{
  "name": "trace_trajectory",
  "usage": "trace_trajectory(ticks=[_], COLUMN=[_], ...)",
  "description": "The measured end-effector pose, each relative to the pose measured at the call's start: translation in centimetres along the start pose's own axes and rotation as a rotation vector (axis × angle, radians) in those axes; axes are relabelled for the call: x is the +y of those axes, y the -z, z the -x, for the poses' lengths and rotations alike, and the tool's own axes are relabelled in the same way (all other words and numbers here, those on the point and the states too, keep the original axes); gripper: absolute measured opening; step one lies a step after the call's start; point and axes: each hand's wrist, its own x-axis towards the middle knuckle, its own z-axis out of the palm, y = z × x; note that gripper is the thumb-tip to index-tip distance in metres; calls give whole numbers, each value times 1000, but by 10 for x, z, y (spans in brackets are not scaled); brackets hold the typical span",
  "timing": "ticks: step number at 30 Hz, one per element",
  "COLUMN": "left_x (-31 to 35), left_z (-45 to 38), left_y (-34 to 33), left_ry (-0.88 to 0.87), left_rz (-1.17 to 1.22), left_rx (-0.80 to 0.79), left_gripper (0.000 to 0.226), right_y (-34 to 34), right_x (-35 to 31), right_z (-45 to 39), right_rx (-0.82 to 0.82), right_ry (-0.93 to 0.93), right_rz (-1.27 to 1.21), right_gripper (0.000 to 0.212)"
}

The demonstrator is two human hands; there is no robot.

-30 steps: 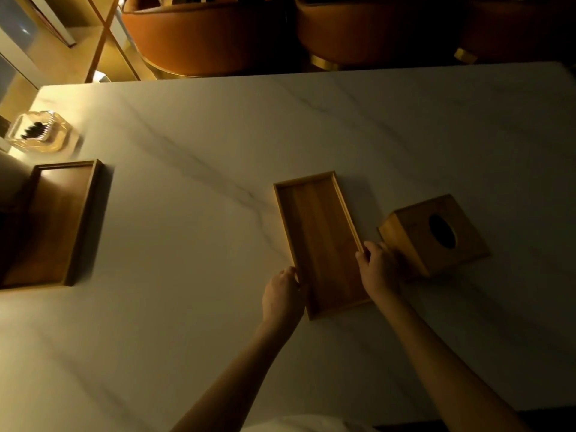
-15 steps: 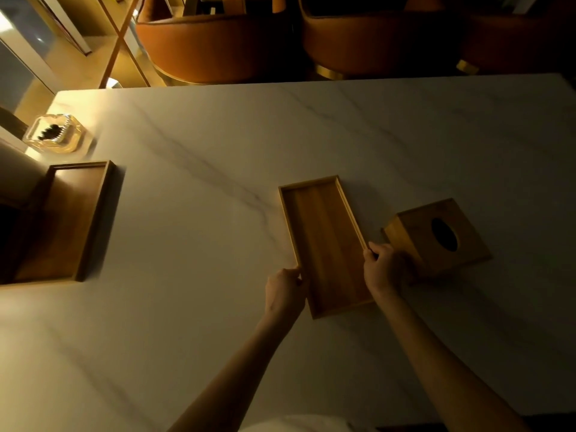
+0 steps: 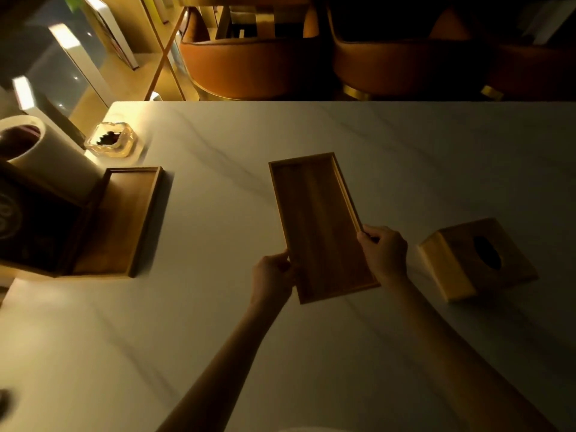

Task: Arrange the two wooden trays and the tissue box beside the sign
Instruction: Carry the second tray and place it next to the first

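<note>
Tray (image 3: 318, 226), frame centre: our left hand (image 3: 271, 275) grips its left rim, right hand (image 3: 384, 251) its right rim, both forearms outstretched.

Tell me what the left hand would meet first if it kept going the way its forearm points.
The left hand already grips the rectangular wooden tray, so that comes first; beyond it, bare white marble table, though depth is uncertain.

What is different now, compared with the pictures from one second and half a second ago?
The tray held by the left hand and right hand has moved away from the tissue box, toward the left; a clear gap now separates them. The view has also shifted, bringing a dark sign and a white cylinder into sight. Both hands keep their grip on the long sides; the second tray and the glass dish have not moved.
</note>
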Motion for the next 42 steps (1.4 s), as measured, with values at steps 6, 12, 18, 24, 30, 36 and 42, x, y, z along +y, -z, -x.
trace_trajectory(ticks=[6,12,18,24,30,36,42], left_x=[-16,-34,-56,-83,-106,-120,-126], left_z=[-7,-19,-36,-61,-79,-98,-106], left_y=[65,129,187,229,243,243,240], left_ry=[-44,-26,-11,49,69,137,146], left_rz=[15,34,-22,-56,-111,-94,-118], left_rx=[45,76,68,51,41,-16,-16], left_gripper=[33,34,34,34,33,36,32], right_y=[-34,-83,-131,-180,-213,-231,-239], right_x=[-53,-102,-142,-164,-163,-160,-156], right_z=[10,21,32,40,44,37,33], right_rx=[-57,-74,-86,-120,-129,-144,-150], right_ry=[51,100,114,49,17,-47,-78], right_rz=[-60,-67,-34,-35,22,52,54], right_gripper=[30,29,19,19,26,29,30])
